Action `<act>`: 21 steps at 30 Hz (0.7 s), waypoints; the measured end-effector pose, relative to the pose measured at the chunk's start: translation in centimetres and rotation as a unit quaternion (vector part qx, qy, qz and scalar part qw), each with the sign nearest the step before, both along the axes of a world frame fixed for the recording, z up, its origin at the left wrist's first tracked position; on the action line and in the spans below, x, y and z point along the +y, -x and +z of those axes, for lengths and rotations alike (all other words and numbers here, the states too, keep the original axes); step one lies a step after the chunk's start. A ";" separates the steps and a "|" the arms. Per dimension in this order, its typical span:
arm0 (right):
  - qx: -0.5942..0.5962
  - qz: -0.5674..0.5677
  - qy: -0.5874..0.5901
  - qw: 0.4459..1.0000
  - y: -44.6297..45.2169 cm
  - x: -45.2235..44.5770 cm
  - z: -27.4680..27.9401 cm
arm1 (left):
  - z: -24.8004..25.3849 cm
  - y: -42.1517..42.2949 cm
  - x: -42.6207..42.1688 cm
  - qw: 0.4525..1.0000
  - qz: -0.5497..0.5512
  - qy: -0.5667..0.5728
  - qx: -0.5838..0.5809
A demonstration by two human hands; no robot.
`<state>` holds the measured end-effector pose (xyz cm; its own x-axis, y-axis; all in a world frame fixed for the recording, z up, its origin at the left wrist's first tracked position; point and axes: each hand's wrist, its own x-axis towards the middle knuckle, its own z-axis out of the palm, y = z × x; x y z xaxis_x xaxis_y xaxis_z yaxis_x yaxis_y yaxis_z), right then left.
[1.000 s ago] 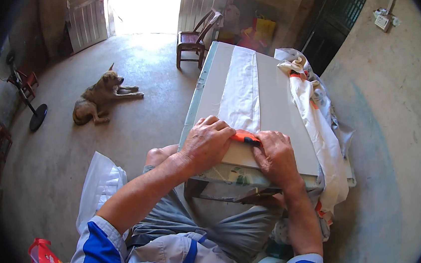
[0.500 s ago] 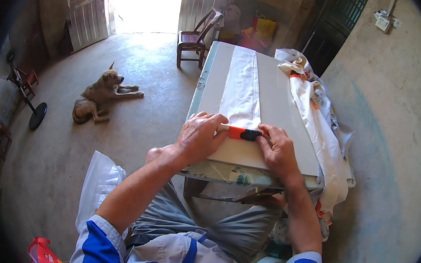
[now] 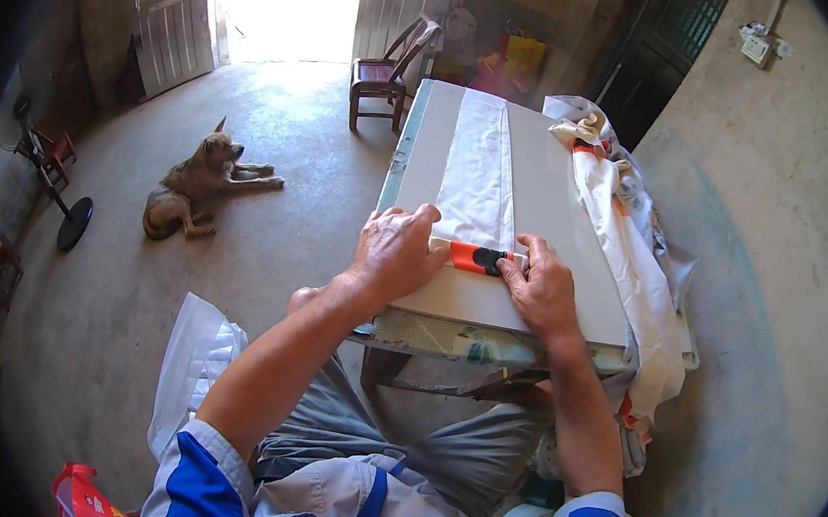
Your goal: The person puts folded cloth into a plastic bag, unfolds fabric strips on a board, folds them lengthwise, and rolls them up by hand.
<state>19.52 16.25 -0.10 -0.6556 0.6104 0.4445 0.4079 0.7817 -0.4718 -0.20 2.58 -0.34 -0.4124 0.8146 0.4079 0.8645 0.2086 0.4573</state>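
Note:
A long white cloth strip (image 3: pixel 478 171) lies lengthwise on the pale board (image 3: pixel 548 191) that covers the table. Its near end is folded or rolled over, showing an orange and black band (image 3: pixel 473 257). My left hand (image 3: pixel 395 254) grips the left end of this fold, fingers bent and thumb against it. At the right end, my right hand (image 3: pixel 543 285) pinches the fold, with the thumb on the black patch.
More white cloth (image 3: pixel 632 248) hangs over the table's right edge. A wooden chair (image 3: pixel 381 76) stands beyond the table. A dog (image 3: pixel 206 184) lies on the floor at left, near a fan stand (image 3: pixel 74 221). White fabric (image 3: pixel 190 367) is beside my left leg.
Both hands have moved slightly up the board with the folded end. The orange and black band, mostly covered at first, now shows flatter and wider between them.

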 end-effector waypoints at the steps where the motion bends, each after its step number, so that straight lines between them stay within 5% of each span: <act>1: -0.016 -0.015 -0.007 1.000 0.0 -0.1 0.1 | 0.4 -0.1 -0.2 1.000 0.004 0.010 -0.003; 5: -0.068 -0.043 -0.064 0.995 0.1 -1.5 1.2 | 0.8 -0.1 -0.5 0.999 0.008 0.037 0.000; 10: -0.069 0.109 -0.234 0.964 0.7 -2.9 0.1 | 0.4 0.1 -0.2 0.999 0.010 0.029 0.012; 21: -0.164 0.113 -0.145 0.969 -1.7 -2.9 -0.7 | 0.6 0.1 -0.2 0.999 0.003 0.045 0.011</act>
